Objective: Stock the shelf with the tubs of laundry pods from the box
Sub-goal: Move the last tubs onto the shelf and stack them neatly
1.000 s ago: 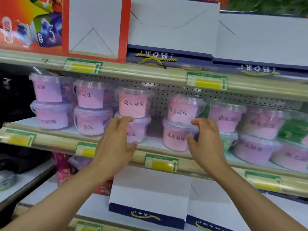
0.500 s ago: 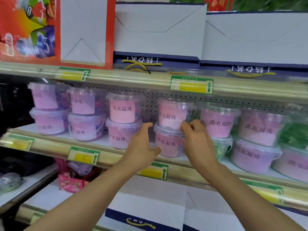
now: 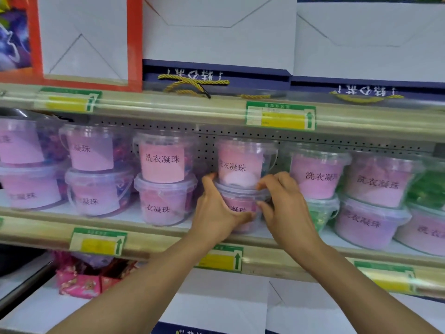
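Clear tubs of laundry pods with pink labels stand two high along the middle shelf (image 3: pixel 156 239). In the stack at the centre, the lower tub (image 3: pixel 240 206) is gripped from both sides: my left hand (image 3: pixel 216 213) curls round its left side and front, and my right hand (image 3: pixel 281 206) holds its right side at the lid. An upper tub (image 3: pixel 240 162) sits on top of it. The stack to the left (image 3: pixel 163 179) and the one to the right (image 3: pixel 315 177) stand close by. No box is in view.
Green-filled tubs (image 3: pixel 426 189) stand at the far right of the shelf. White and navy gift boxes (image 3: pixel 216 30) fill the shelf above, and more lie on the shelf below. Pink packets (image 3: pixel 81 280) lie at the lower left. Price tags line the shelf edges.
Both hands have moved inward from the neighbouring stacks and closed round the lower tub of the centre stack. The view has come closer to the shelf.
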Available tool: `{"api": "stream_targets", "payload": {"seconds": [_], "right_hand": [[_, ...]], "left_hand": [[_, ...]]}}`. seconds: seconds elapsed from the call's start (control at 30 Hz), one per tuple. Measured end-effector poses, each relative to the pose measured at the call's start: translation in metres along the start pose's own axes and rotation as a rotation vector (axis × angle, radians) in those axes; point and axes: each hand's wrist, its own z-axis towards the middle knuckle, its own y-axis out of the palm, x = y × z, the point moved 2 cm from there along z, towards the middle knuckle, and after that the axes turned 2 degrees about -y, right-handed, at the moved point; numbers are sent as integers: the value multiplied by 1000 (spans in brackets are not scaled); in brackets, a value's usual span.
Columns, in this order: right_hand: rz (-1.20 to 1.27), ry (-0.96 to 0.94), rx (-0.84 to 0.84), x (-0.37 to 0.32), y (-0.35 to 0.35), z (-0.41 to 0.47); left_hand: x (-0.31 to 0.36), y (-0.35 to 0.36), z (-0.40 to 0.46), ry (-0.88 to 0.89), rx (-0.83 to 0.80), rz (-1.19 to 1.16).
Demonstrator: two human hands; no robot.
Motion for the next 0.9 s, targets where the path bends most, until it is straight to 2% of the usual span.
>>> {"api": "stream_targets", "payload": {"seconds": [0.13, 0.23, 0.4, 0.7, 0.9], "right_hand": [[61, 42, 19, -1, -10, -8], [18, 91, 21, 5, -19, -16], [-3, 74, -45, 6, -25, -20], [18, 157, -114, 3, -22, 2], [-60, 206, -365, 2, 8, 50]], "left_hand": [[2, -4, -3, -41, 73, 10], [11, -13, -9, -36, 116, 24], [20, -30, -29, -34, 112, 15], [10, -60, -60, -45, 165, 32], [6, -65, -62, -37, 155, 12]]}}
